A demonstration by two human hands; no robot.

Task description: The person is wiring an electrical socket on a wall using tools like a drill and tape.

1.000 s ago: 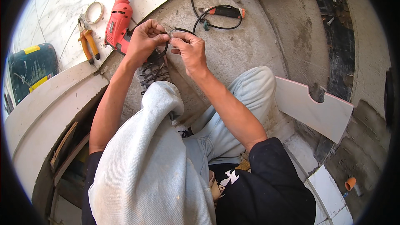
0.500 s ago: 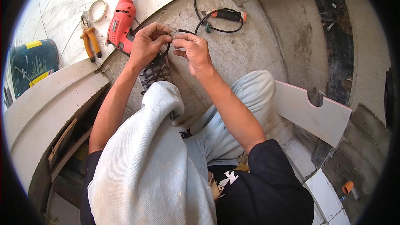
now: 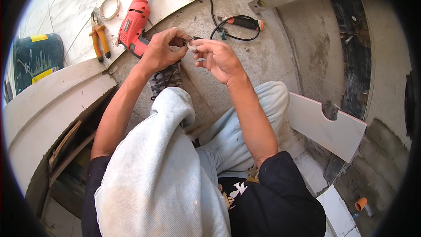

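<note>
Black electrical cord [image 3: 212, 6]: looping beside the tiled floor's edge [image 3: 175, 5]; left hand [image 3: 164, 50] and right hand [image 3: 219, 59] are pinching narrowly at its end; a snagging loop could be pulling it free.

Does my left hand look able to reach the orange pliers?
Probably yes: nothing covers the pliers, though your left hand seems busy at the cable and the red drill lies between.

White floor tiles [image 3: 76, 11]; grey concrete [image 3: 263, 63]
</note>
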